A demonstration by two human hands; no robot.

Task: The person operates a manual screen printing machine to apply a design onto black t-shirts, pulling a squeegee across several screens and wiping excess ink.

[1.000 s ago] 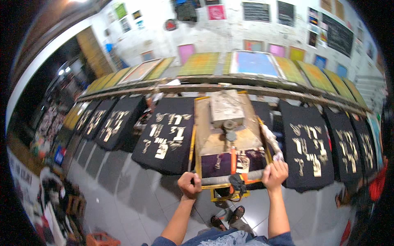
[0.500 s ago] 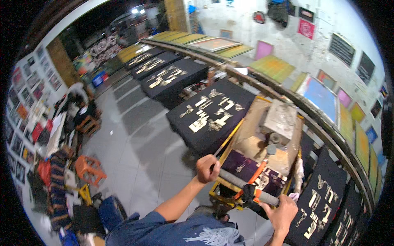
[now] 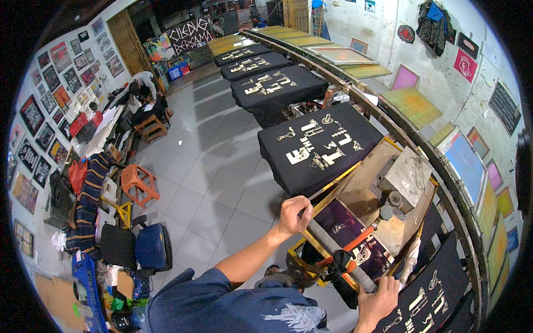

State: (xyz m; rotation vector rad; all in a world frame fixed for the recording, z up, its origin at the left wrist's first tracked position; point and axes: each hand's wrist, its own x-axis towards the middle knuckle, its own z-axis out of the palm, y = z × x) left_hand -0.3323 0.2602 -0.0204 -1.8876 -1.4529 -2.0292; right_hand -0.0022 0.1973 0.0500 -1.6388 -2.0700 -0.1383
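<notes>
A wheeled-looking yellow frame carries a metal box unit [image 3: 408, 177] with a round fitting and a brown tray. Across its near end runs a grey-wrapped handlebar [image 3: 327, 240]. My left hand [image 3: 296, 215] is closed in a fist at the bar's far-left end. Around the other end curl the fingers of my right hand [image 3: 378, 302]. An orange hose [image 3: 358, 240] and a black wrapped bundle [image 3: 340, 269] cross the bar between my hands. Beneath the frame, a dark panel with a pale print [image 3: 338, 222] shows. Beyond it lies a printed black shirt [image 3: 325, 144].
More printed black shirts [image 3: 277, 86] lie in a row along a long rail [image 3: 366, 97]. Screen frames [image 3: 466, 164] lean at the right wall. To the left stand an orange stool [image 3: 140, 186], office chairs [image 3: 152, 247] and a cluttered bench, where a person [image 3: 145, 86] bends over.
The view has swung left, so the bench and the bent person show more fully. Both hands stay on the handlebar; the frame keeps about the same place beside the shirt.
</notes>
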